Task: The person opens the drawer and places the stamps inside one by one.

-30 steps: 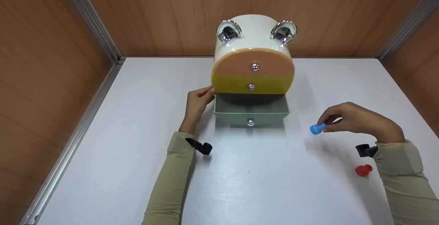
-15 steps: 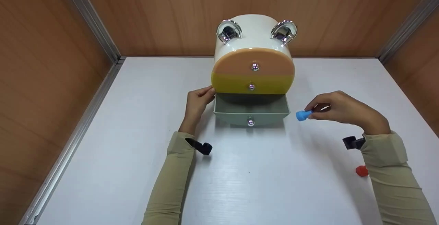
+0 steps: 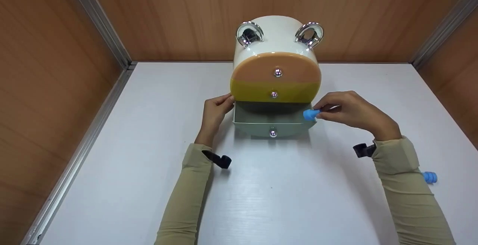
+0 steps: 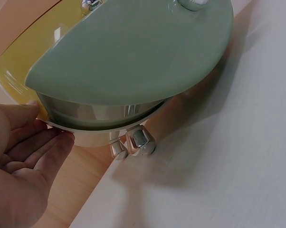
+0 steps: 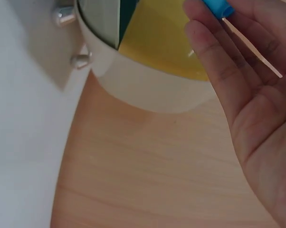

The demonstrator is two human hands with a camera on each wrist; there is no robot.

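Head view: right hand (image 3: pixel 354 112) is pinching a blue cap (image 3: pixel 310 114) over the open green drawer's (image 3: pixel 273 123) right corner; left hand (image 3: pixel 216 110), fingers relaxed, is steadying the organizer (image 3: pixel 275 71).

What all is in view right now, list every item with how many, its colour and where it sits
drawer cabinet: one, white body with two chrome rings on top, at the back middle of the table
peach drawer: one, top, closed
yellow drawer: one, middle, closed
green drawer: one, bottom, pulled open toward the person
blue piece: one, blue, pinched over the green drawer's right edge
second blue piece: one, blue, on the table beside the right sleeve
table: one, white, boxed in by wooden walls
left hand: touches the cabinet's lower left edge
right hand: pinches the blue piece
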